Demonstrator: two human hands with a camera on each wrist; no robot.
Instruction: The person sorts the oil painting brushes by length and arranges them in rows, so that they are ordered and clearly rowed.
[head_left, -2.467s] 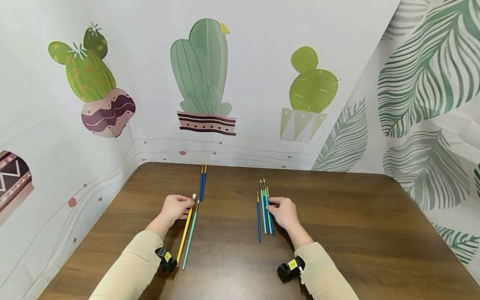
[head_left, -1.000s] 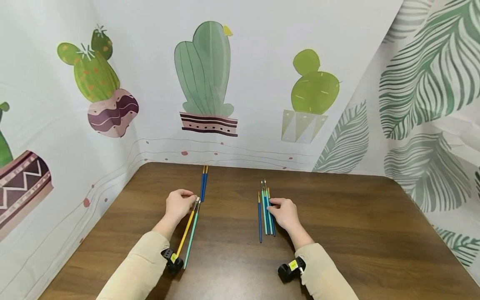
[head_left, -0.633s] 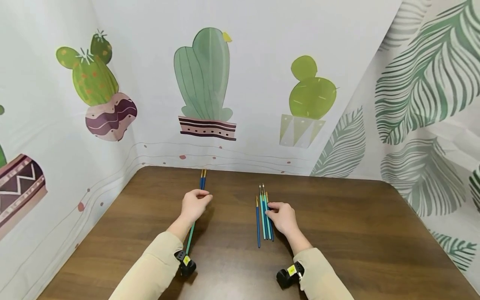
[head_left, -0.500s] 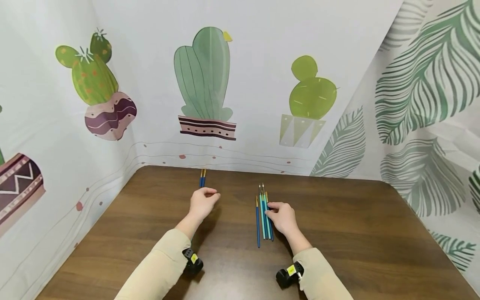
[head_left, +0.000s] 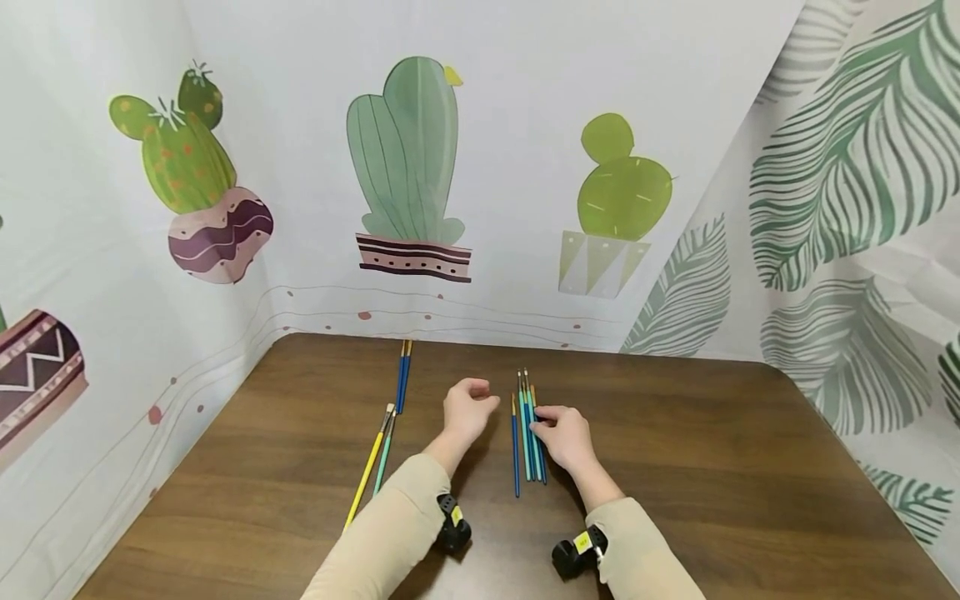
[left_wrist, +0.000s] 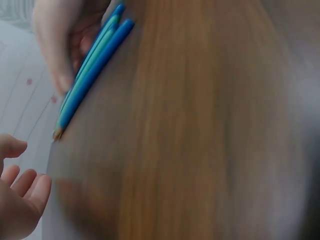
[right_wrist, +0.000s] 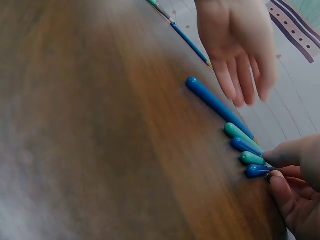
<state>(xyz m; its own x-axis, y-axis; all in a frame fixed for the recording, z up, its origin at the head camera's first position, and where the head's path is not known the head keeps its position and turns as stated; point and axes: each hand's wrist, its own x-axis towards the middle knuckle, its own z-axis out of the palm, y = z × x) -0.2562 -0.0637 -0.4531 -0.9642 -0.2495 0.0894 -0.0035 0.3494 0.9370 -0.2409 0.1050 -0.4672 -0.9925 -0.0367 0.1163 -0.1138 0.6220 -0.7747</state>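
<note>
Now the left hand (head_left: 467, 412) is leaving the yellow brush (head_left: 365, 475) behind and travelling right across the worktop (head_left: 675, 433). That brush is lying at the left beside a green brush (head_left: 384, 454), their heads almost meeting, just nearer than a pair of blue brushes (head_left: 403, 387). The left hand's fingers (right_wrist: 245, 82) are hanging loosely bent, thumb well apart, and are carrying nothing. Meanwhile, the right hand (head_left: 568, 437) is staying where it was, its thumb and forefinger apparently pinching the right edge of a row of green and blue brushes (head_left: 527, 450); a lone blue brush (head_left: 517, 450) is lying just left of that row, between the hands. For the work, the arranging at the left is seemingly pausing, and both hands are converging on the right-hand brushes.
</note>
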